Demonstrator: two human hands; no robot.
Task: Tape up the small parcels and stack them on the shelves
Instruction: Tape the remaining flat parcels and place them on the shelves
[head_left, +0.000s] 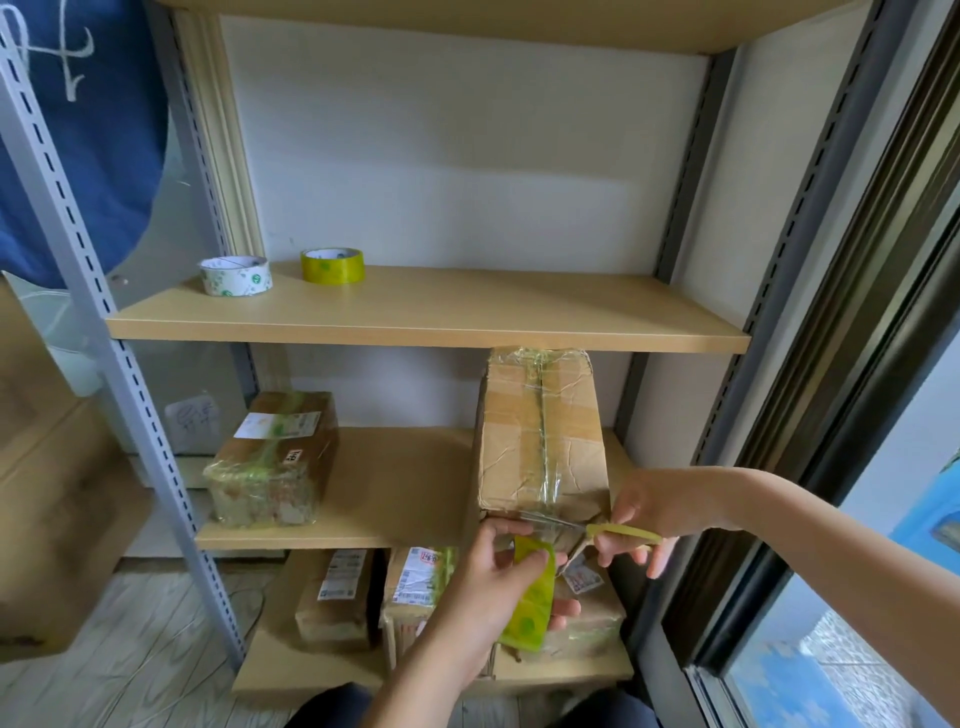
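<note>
Down at the middle shelf, the left hand gripped a yellow tape roll while the right hand held yellow-handled scissors, blades at the tape on the tall cardboard parcel standing there.

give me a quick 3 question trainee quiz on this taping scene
1. True or false: both spare tape rolls, the white tape roll and the yellow tape roll, sit on the upper shelf.
2. What does the right hand hold at the tall parcel?
A. marker
B. yellow-handled scissors
C. label
3. Fill in: the left hand holds a roll of ____ tape.

Key: 1 true; 2 B; 3 yellow-green
</note>
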